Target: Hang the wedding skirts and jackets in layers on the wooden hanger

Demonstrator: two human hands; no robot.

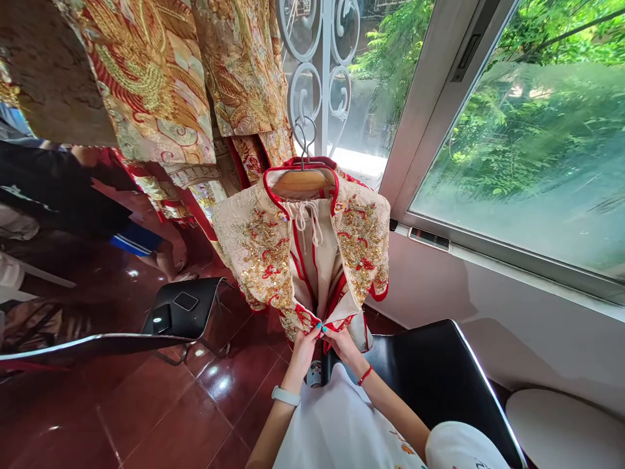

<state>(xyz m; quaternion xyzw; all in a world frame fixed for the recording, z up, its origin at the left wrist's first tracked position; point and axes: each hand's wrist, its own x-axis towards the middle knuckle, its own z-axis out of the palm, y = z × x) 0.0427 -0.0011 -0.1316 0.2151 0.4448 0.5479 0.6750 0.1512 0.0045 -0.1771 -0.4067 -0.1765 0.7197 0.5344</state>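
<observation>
A cream jacket [258,241] with red piping and gold and red beading hangs in front of me on a wooden hanger [303,181]. Its front stands open at the top, showing a pale lining and a tied cord [310,221] inside the neck. Lower down, my left hand [306,345] pinches one front edge. My right hand [342,342] pinches the other edge close beside it. Thumbs nearly touch where the two edges meet at the lower front. Any fastener between the fingertips is too small to make out.
More embroidered garments [156,85] hang at the upper left. A black chair [420,365] stands at my right, another chair [195,296] with phone-like objects at left. A person in blue shorts [134,238] is at far left. A phone [428,238] rests on the window sill.
</observation>
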